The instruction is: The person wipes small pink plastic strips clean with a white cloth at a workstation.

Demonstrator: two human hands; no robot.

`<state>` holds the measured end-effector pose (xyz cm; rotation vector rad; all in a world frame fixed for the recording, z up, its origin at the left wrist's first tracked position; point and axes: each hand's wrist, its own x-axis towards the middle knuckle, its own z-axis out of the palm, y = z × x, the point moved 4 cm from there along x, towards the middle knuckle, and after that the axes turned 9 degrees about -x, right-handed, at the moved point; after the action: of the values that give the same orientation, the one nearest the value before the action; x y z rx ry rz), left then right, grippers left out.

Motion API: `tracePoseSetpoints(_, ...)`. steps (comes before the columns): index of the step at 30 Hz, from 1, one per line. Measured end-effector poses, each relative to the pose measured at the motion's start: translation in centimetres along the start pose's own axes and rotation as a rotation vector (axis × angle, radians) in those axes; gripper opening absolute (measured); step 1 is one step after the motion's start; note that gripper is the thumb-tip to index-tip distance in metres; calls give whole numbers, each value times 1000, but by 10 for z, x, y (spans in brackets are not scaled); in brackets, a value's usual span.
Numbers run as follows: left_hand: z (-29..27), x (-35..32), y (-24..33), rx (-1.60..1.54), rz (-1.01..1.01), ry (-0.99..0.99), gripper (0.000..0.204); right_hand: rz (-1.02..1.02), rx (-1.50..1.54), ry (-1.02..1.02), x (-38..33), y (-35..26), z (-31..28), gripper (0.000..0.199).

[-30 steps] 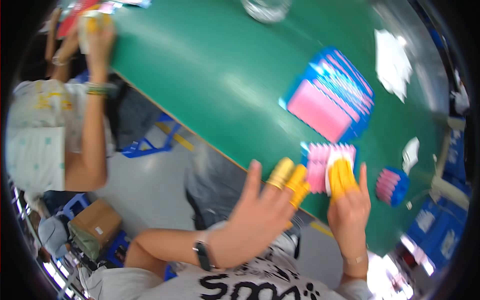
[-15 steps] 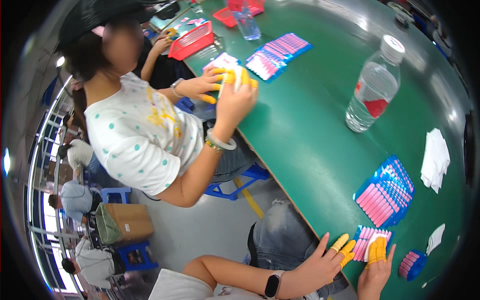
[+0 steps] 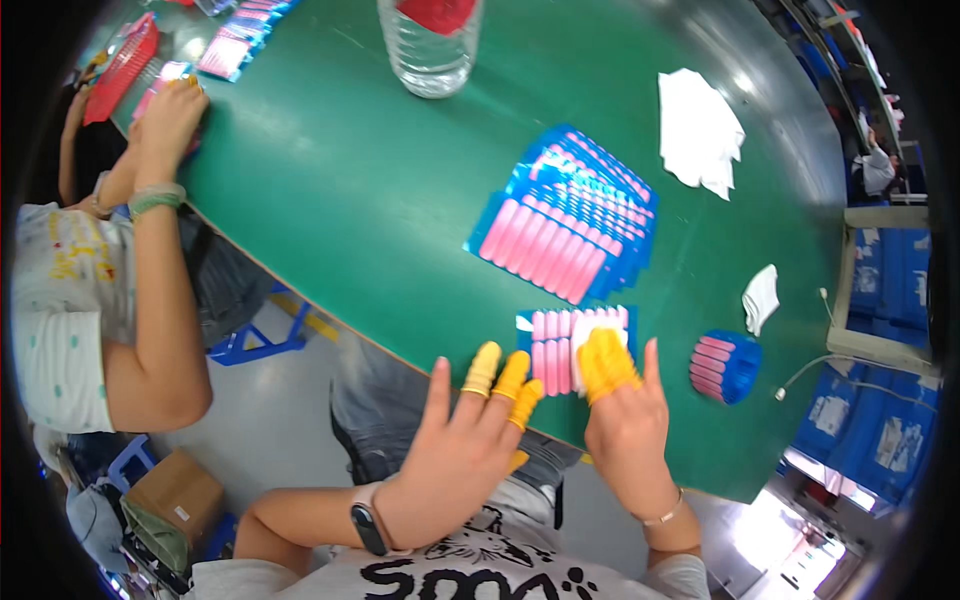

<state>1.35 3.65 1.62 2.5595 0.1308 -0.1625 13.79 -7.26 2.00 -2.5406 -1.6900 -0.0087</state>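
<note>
My left hand point(image 3: 462, 450) hovers at the near edge of the green table point(image 3: 360, 200), fingers spread, with yellow rubber finger cots on several fingertips. My right hand point(image 3: 625, 415), also wearing yellow cots, presses a white cloth point(image 3: 590, 330) onto a small blue card of pink strips point(image 3: 560, 345). The left fingertips rest just beside that card. A fanned stack of the same blue cards with pink strips point(image 3: 570, 225) lies farther back on the table.
A small blue bundle of pink strips point(image 3: 725, 365) sits to the right. White cloths point(image 3: 700, 130) point(image 3: 760, 295) lie at the back right, a clear water bottle point(image 3: 430, 45) at the back. Another person's arm point(image 3: 150, 200) works at the left over more cards point(image 3: 235, 40) and a red tray point(image 3: 120, 65).
The view has swung from the neighbouring person back down onto my hands and the card. My right hand now presses the cloth on the card; the left hand stays spread beside it.
</note>
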Motion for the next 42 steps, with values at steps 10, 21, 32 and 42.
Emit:
tracePoseSetpoints(10,10,6,6,-5,17,-99,67,48,-5,-30,-14,20,-6,46)
tracePoseSetpoints(21,9,6,5,0,24,-73,66,-169,89,-95,-16,1,-1,43)
tracePoseSetpoints(32,8,4,2,-7,31,-84,64,-97,152,-56,-20,-4,-1,46)
tracePoseSetpoints(42,12,-1,13,-137,140,-34,62,148,143,58,-12,37,-14,52)
